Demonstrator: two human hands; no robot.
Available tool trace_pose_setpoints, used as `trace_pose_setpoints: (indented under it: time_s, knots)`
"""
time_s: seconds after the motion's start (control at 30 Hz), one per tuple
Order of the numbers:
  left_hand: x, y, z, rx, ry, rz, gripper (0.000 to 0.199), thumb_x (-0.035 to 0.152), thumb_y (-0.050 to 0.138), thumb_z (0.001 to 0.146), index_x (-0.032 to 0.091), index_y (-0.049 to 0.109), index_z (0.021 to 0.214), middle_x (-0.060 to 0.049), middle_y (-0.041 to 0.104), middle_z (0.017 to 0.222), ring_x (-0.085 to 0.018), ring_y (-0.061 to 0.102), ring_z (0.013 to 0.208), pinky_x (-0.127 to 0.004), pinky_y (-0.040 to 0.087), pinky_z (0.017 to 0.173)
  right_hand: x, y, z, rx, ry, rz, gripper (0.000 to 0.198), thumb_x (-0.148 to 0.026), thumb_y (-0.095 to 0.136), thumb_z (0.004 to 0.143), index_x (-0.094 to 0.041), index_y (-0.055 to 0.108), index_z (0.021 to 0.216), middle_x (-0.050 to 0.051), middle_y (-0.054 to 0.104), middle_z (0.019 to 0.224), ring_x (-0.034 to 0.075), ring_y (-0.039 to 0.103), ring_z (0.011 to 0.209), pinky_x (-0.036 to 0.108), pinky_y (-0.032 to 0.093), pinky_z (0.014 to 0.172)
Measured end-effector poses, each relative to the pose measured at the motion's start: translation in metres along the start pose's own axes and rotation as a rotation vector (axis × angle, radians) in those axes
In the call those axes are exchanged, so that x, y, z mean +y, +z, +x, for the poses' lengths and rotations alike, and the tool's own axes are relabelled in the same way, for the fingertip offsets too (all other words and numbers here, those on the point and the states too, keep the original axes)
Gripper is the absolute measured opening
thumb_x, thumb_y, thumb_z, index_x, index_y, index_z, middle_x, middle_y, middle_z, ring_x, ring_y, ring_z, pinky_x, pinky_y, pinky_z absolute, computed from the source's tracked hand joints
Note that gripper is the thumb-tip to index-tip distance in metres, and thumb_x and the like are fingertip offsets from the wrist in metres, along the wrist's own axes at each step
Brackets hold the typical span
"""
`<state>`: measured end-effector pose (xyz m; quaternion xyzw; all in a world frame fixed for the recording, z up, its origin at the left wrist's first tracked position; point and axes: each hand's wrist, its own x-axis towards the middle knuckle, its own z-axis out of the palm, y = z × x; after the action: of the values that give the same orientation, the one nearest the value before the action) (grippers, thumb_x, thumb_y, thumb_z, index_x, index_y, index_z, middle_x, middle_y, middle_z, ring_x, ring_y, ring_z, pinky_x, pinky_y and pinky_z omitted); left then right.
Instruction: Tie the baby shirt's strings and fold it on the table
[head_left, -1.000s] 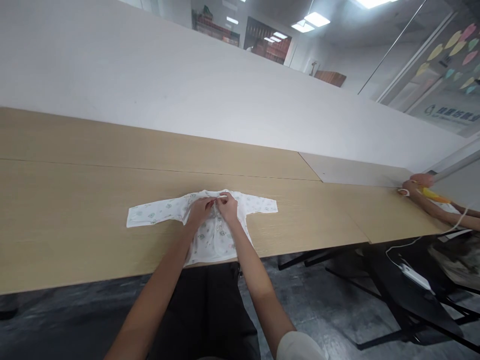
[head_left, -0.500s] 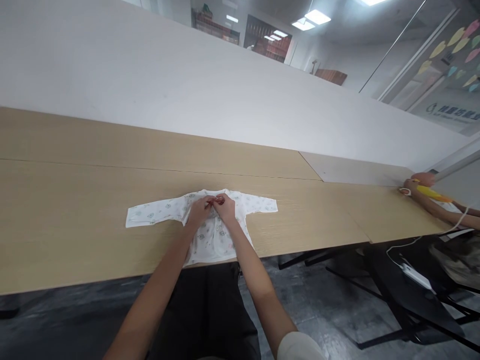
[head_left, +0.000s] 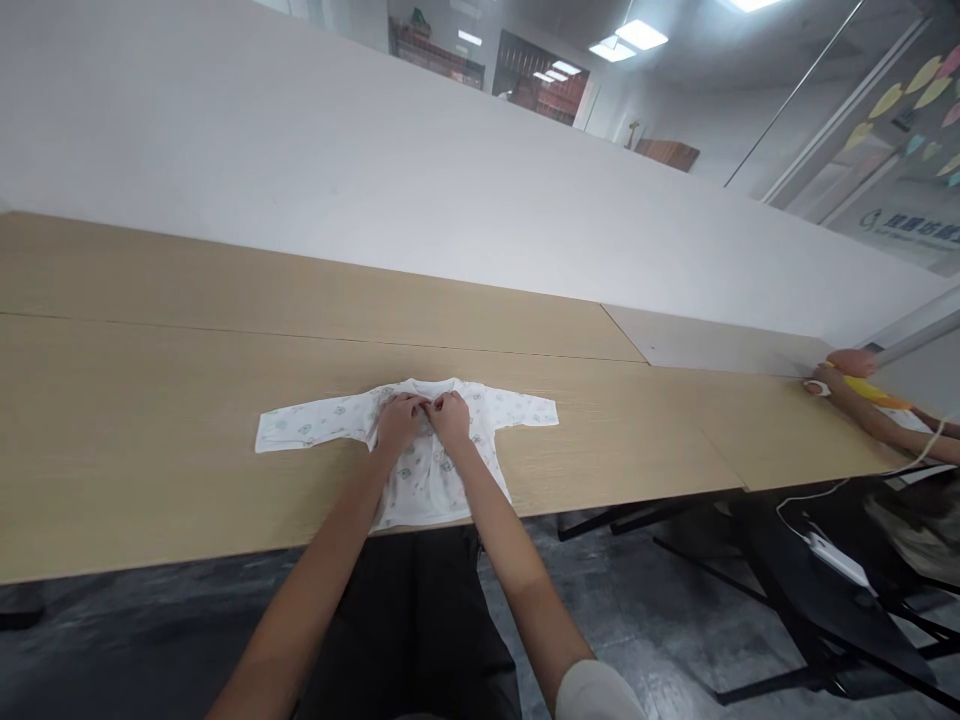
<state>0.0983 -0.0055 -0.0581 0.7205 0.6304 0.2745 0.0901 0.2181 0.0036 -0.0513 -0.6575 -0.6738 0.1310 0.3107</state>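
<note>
Taking the middle of the shirt (head_left: 427, 490) as the clock's centre, with 12 pointing away from the wearer, its collar lies at 12 and its hem at 6, right along the near edge of the table (head_left: 187, 450). The sleeves stretch to 9 and 3, spread flat, probably so the front lies smooth and neither sleeve bunches under the arms.

The left hand (head_left: 400, 422) and right hand (head_left: 450, 418) meet just below the collar, fingers curled, tips close together on the front opening. Coming in from either side, they seem placed so both edges are within reach. The fingers are well bent, but the backs of the hands hide the tips, so I cannot tell whether either pinches cloth. The table bears the shirt's weight.

Well apart at 3, a co-worker's arm (head_left: 870, 417) rests at the table.
</note>
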Motion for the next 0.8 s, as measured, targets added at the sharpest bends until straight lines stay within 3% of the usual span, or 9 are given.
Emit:
trace_pose_setpoints:
  time_s: [0.17,0.43,0.63,0.8]
  knots:
    - [0.005,-0.003,-0.002,-0.019,-0.019,0.025,0.042,0.011,0.042,0.083,0.025,0.074,0.106,-0.006,0.070,0.116,-0.026,0.058,0.114,-0.042,0.041,0.105,0.002,-0.002,0.000,0.031,0.019,0.081,0.011,-0.016,0.066,0.078,-0.017,0.069,0.067,0.006,0.070,0.079,0.017,0.064,0.076,0.025,0.048,0.074]
    - [0.003,-0.001,-0.001,0.015,0.003,0.000,0.031,0.027,0.047,0.088,0.023,0.075,0.101,-0.010,0.071,0.109,-0.031,0.058,0.110,-0.044,0.044,0.098,0.004,-0.010,0.000,0.044,0.147,0.337,0.006,-0.017,0.063,0.070,-0.021,0.062,0.065,-0.003,0.068,0.067,0.015,0.063,0.068,0.022,0.049,0.068]
    - [0.001,0.002,-0.001,0.050,0.017,-0.035,0.027,0.031,0.049,0.086,0.022,0.074,0.095,-0.011,0.070,0.106,-0.030,0.058,0.108,-0.044,0.042,0.098,0.012,-0.023,0.003,0.111,0.258,0.358,0.009,-0.013,0.058,0.068,-0.022,0.058,0.068,-0.004,0.065,0.066,0.015,0.062,0.068,0.024,0.049,0.071]
    - [0.010,-0.008,-0.003,-0.003,0.051,-0.038,0.029,0.039,0.050,0.086,0.021,0.073,0.084,-0.012,0.071,0.099,-0.032,0.060,0.105,-0.046,0.040,0.098,0.014,-0.034,0.003,0.091,0.243,0.319,0.007,-0.014,0.059,0.071,-0.021,0.060,0.072,-0.001,0.067,0.072,0.016,0.063,0.073,0.025,0.048,0.074]
